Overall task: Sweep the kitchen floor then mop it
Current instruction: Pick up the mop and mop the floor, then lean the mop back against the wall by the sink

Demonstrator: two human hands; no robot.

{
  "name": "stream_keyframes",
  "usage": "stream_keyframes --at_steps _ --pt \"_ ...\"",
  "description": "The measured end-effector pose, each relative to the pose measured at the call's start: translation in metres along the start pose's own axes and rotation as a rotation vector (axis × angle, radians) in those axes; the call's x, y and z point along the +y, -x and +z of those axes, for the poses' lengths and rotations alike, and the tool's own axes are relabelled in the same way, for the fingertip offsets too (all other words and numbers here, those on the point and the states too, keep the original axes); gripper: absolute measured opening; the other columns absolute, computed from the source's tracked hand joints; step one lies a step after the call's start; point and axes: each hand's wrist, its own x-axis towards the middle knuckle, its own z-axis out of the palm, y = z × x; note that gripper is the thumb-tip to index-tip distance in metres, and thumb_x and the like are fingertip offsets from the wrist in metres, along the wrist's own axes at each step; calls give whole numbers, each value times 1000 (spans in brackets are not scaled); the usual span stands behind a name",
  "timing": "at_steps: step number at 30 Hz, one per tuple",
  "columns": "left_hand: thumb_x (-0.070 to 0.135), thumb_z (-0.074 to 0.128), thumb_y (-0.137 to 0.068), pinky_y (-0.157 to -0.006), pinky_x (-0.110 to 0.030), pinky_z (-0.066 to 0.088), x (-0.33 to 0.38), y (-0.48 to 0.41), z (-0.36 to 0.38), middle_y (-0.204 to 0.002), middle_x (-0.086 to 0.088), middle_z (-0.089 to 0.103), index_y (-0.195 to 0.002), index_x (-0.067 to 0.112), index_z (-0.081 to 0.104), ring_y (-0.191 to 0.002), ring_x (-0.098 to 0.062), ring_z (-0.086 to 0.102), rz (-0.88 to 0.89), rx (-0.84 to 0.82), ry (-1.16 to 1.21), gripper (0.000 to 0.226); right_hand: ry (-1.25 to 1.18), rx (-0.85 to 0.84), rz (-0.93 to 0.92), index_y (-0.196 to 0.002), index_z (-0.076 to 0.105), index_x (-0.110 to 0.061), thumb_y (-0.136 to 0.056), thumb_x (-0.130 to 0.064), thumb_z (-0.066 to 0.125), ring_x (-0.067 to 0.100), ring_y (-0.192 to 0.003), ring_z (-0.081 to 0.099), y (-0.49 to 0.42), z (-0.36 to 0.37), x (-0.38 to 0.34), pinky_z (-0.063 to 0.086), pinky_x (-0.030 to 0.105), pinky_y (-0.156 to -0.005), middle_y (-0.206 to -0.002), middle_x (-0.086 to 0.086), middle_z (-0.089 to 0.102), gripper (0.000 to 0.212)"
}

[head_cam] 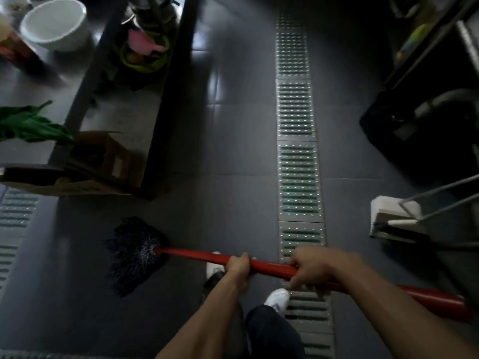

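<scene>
A mop with a red handle and a dark stringy head lies low across the dark tiled floor, its head resting on the tiles at the lower left. My left hand grips the handle near its middle. My right hand grips the same handle further right, over the drain grate. The handle's thick red end sticks out past my right forearm. My white shoes show below the handle.
A metal drain grate runs up the floor's middle. A steel table with a white bowl, greens and a cardboard box stands left. A dustpan with a brush and a black crate stand right.
</scene>
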Motion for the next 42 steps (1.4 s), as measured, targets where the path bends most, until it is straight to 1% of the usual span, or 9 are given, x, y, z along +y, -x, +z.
stream_keyframes --at_steps 3,6,10,14,20,27,31,38,42 --pt "20 56 -98 -43 -35 55 -20 12 45 -90 -22 60 -113 -5 54 -67 -28 60 32 -76 -93 29 7 38 42 -104 69 -10 -80 -20 70 16 -46 62 30 -13 44 52 26 -45 -66 3 64 26" --pt "52 59 -92 -79 -44 56 -28 33 79 -103 -24 64 -109 1 63 -87 -35 65 187 -55 -471 54 35 82 63 -99 69 -11 -81 -18 69 14 -40 57 52 -39 81 48 22 -41 -62 4 61 19" --pt "65 42 -95 -109 -35 35 -4 89 117 -128 3 39 -138 40 53 -122 -14 40 901 -158 -1059 51 33 111 92 -97 72 -10 -80 -14 72 16 -41 61 82 -82 116 50 22 -43 -71 11 69 18" --pt "69 32 -99 -102 -39 48 27 108 195 -126 8 63 -137 35 57 -116 -9 58 1033 -853 -1143 58 87 126 117 -95 76 -9 -77 -18 77 16 -45 64 115 -125 143 51 22 -47 -67 5 70 20" --pt "53 33 -106 -75 -23 46 26 132 277 -95 1 64 -117 32 56 -84 -12 58 1033 -1040 -1199 33 482 616 111 -112 69 -38 -77 -55 69 15 -94 68 169 -150 200 45 28 -68 -100 -7 73 39" --pt "47 30 -106 -71 -29 41 -1 140 333 -85 10 53 -120 25 55 -71 2 48 999 -1028 -1241 36 -806 1075 -121 -96 75 -21 -91 -20 72 10 -77 74 233 -65 288 62 36 -75 -84 0 77 6" --pt "51 28 -106 -70 -31 42 -21 149 357 -83 10 52 -111 32 52 -70 0 47 998 -1008 -1287 31 -1032 1291 150 -96 70 -14 -85 -26 78 -2 -68 70 219 -25 352 56 17 -66 -74 -5 75 18" --pt "72 23 -94 -66 -23 43 -89 199 422 -83 6 55 -109 52 48 -71 -4 53 1029 -893 -1262 35 -1412 1479 -261 -110 67 -2 -87 -44 71 16 -88 74 242 -40 422 54 16 -74 -93 9 76 48" --pt "36 28 -109 -70 -13 43 -126 256 472 -93 0 59 -110 35 51 -79 -1 55 1037 -894 -1264 23 -1402 1441 -366 -102 65 1 -94 -38 63 26 -71 71 294 -33 478 58 27 -62 -88 17 73 40"
